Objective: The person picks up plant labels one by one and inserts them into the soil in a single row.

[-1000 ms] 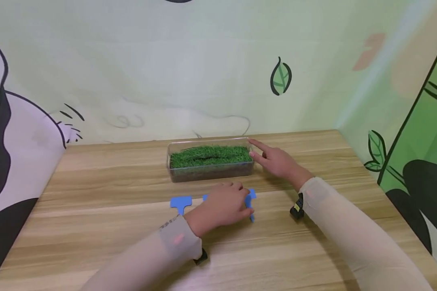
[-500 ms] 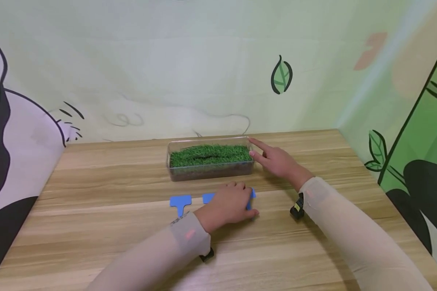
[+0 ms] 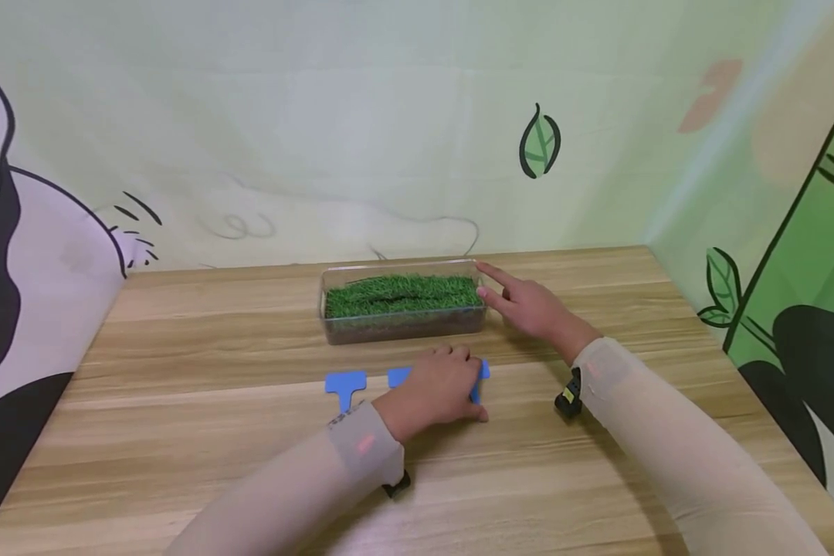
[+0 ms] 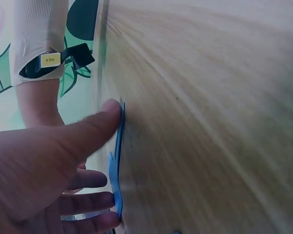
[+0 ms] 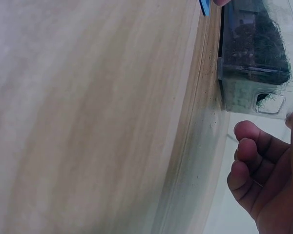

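Note:
A blue T-shaped plant label (image 3: pixel 484 369) lies partly under my left hand (image 3: pixel 434 390). In the left wrist view its thumb touches the narrow tip of the blue label (image 4: pixel 115 183), while extended fingers touch the wider end. Behind it stands a clear plastic box (image 3: pixel 405 330) with green artificial grass (image 3: pixel 403 290) over a dark layer. My right hand (image 3: pixel 528 309) touches the box's right end, index finger at the back corner and thumb near the front. In the right wrist view the other fingers (image 5: pixel 246 141) of that hand curl loosely, apart from the box.
To the left lie a second blue label (image 3: pixel 345 382) and a third blue label (image 3: pixel 398 377), partly hidden by my left hand. The wood-grain table (image 3: pixel 215 332) ends at a printed wall sheet (image 3: pixel 403 147) close behind the box.
My left hand has shifted slightly right and now covers more of the right-hand label, uncovering more of the middle one. My right hand stays at the box's end.

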The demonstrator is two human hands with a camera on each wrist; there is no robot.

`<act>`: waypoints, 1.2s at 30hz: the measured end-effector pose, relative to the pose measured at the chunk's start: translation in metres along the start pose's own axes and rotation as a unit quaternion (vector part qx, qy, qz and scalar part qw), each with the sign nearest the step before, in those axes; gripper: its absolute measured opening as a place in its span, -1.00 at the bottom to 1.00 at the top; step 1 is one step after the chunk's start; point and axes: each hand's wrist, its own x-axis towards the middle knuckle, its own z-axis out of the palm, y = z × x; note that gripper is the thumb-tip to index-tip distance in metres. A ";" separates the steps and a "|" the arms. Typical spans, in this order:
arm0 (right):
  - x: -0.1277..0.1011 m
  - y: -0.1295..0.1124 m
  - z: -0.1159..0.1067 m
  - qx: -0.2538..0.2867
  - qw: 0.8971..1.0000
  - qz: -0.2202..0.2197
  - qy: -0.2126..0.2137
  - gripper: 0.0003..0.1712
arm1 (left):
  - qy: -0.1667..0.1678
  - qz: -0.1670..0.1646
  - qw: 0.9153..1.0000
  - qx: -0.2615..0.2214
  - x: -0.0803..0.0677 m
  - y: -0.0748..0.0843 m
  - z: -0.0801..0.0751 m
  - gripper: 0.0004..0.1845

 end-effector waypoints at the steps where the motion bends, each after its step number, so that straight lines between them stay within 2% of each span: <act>1: 0.000 0.000 0.000 0.001 1.000 0.000 0.001 -0.24 | -0.001 0.000 1.000 0.000 0.000 0.000 -0.001 -0.13; 8: 0.001 0.000 0.001 -0.003 1.000 -0.002 0.000 -0.23 | -0.005 -0.004 1.000 -0.014 0.003 0.000 -0.002 -0.08; 17: 0.001 -0.002 0.000 -0.007 1.000 -0.002 -0.003 -0.25 | -0.003 -0.001 1.000 -0.007 0.006 0.000 -0.003 -0.01; 25: 0.001 -0.001 0.000 0.003 1.000 -0.002 0.004 -0.26 | 0.030 0.018 0.999 -0.004 0.007 -0.004 -0.007 -0.27; 28: 0.001 0.000 0.001 0.004 1.000 -0.002 0.002 -0.26 | 0.044 0.025 0.998 -0.028 0.007 -0.006 -0.008 -0.46; 31: 0.000 0.000 0.002 0.004 1.000 -0.002 0.005 -0.26 | 0.049 0.034 0.995 -0.078 0.006 -0.008 -0.010 -0.63; 36: 0.000 0.000 0.002 0.003 1.000 0.002 0.008 -0.26 | 0.036 0.047 0.982 -0.178 0.002 -0.014 -0.013 -0.72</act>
